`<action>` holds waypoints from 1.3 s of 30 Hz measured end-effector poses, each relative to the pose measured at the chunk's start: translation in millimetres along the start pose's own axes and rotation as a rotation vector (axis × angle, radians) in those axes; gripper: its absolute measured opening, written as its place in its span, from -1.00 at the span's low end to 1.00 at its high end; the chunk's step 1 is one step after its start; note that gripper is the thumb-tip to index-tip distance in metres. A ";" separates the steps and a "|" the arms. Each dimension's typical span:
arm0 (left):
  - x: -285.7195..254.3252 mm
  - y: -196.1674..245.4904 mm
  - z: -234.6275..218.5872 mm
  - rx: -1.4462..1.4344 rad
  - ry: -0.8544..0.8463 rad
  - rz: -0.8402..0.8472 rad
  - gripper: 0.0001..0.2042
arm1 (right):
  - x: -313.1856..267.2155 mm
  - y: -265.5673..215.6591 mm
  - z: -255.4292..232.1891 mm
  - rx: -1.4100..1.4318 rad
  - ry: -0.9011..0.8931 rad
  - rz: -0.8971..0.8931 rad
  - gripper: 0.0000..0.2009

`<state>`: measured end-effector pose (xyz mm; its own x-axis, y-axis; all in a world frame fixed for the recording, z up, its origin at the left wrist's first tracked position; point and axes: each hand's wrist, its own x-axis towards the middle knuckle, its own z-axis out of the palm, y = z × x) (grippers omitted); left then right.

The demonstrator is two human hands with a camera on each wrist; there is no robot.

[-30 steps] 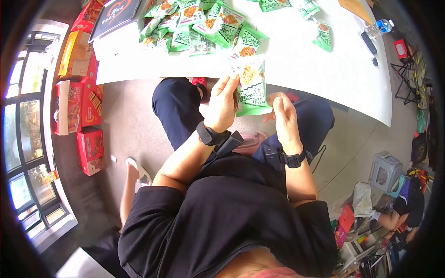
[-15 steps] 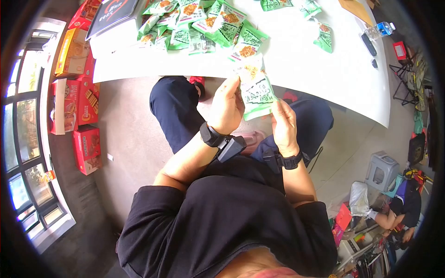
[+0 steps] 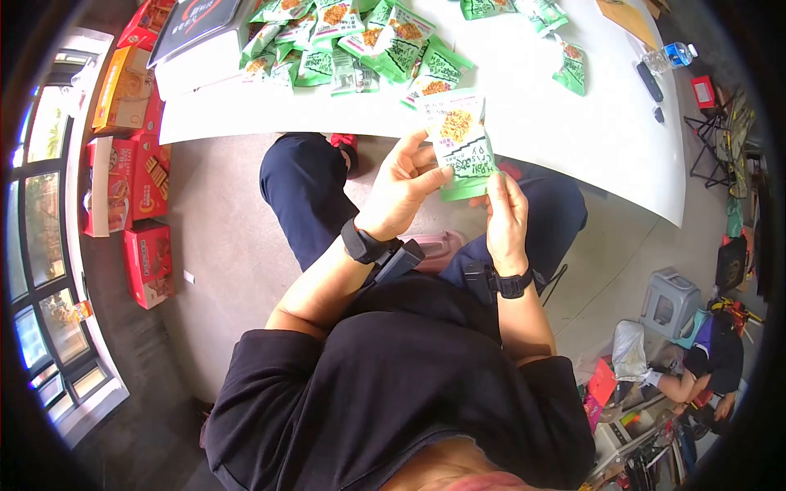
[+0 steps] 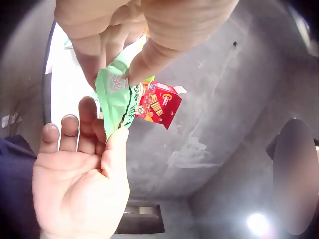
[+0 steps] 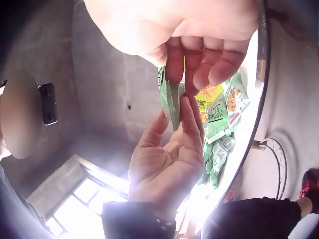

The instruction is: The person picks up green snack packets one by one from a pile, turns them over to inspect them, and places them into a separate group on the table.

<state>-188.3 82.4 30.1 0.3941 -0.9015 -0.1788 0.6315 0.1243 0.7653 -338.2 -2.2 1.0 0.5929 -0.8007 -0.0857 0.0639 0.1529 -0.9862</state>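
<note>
Just past the near table edge, a green-and-white snack bag (image 3: 463, 151) is held up between both hands, its printed front facing up. My left hand (image 3: 401, 184) pinches its left side, thumb on the printed face and fingers behind. At the lower right corner, my right hand (image 3: 508, 221) pinches the bag between thumb and forefinger. In the left wrist view, the green sealed end of the bag (image 4: 114, 94) runs between the two hands, and the right hand's other fingers (image 4: 70, 132) are spread. The right wrist view shows the bag (image 5: 170, 99) edge-on.
Similar snack bags (image 3: 352, 49) lie heaped on the white table (image 3: 557, 123), with several more toward its far side. A dark box (image 3: 196, 29), a water bottle (image 3: 671, 53) and a brown envelope (image 3: 626, 20) are also there. Red cartons (image 3: 150, 262) stand on the floor at left.
My right hand has gone from beside the bag to pinching its lower corner. My left thumb now lies lower on the bag's face, and the bag has moved slightly right.
</note>
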 end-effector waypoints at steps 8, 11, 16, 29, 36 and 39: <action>-2.3 -15.1 -5.0 0.055 0.079 0.064 -0.43 | 0.0 0.5 6.8 0.058 0.014 -0.057 -0.87; -1.9 -19.8 -4.3 0.051 0.130 0.046 -0.48 | 1.0 -7.3 7.3 -0.038 0.099 -0.131 -0.89; 2.6 -13.0 -12.6 -0.250 0.049 -0.084 -0.62 | 3.3 -17.5 8.4 -0.521 0.142 -0.550 -0.76; 9.3 -9.8 -13.9 -0.436 0.081 -0.115 -0.54 | -12.1 -6.8 7.9 -0.875 0.059 -0.909 -0.78; 8.0 -3.1 -11.0 -0.429 0.030 -0.092 -0.48 | -15.6 -6.7 7.5 -0.849 0.068 -0.880 -0.78; 5.7 3.2 -11.8 -0.355 -0.027 -0.069 -0.37 | -17.4 -8.1 6.1 -0.574 0.079 -0.645 -0.80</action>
<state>-176.2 82.6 24.3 0.3278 -0.9229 -0.2021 0.8502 0.1948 0.4891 -344.1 14.1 11.4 0.5214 -0.6716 0.5264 -0.0594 -0.6440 -0.7627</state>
